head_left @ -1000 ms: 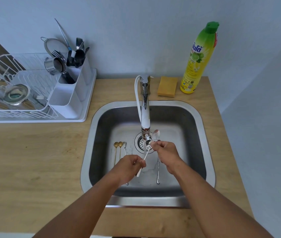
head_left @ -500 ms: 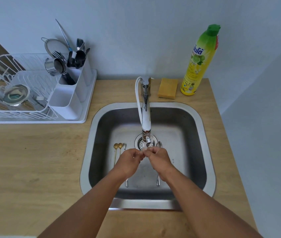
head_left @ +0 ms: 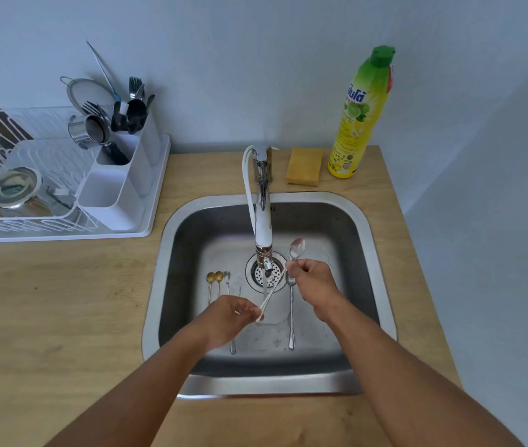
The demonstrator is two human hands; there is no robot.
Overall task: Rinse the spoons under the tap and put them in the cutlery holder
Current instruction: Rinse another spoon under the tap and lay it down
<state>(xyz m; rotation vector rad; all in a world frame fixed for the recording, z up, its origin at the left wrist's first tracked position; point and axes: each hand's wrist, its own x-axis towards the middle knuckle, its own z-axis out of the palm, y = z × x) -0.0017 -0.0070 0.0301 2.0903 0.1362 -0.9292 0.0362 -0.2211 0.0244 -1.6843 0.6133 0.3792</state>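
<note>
- Rack [head_left: 14, 217] w/ white cutlery holder [head_left: 117, 195] is sitting far left on the desk [head_left: 62, 311]; forks & dark utensils are standing in its back compartments, front one is looking empty. Can't tell if any rinsed spoons are in there yet.
- Sink [head_left: 382, 285]: two gold spoons [head_left: 214, 279] & a slim silver one [head_left: 227, 280] are lying left of the drain, another long silver spoon [head_left: 291, 314] right of it – 4 waiting, judging by how they're lying.
- Left hand [head_left: 228, 317] grip is pinching the handle end of a white-handled spoon [head_left: 272, 293], fingers curled.
- Tap [head_left: 263, 227] is running; the white handle is crossing the stream.
- Right hand [head_left: 312, 285] grip is pinching the same spoon near its bowl, which is sticking up past the tap.
- Progress, my read: rinse in hand, most still to go, then carry to holder.
- Sponge [head_left: 304, 166] & green-yellow bottle [head_left: 361, 117] back right; label script isn't readable, lime pic only.
</note>
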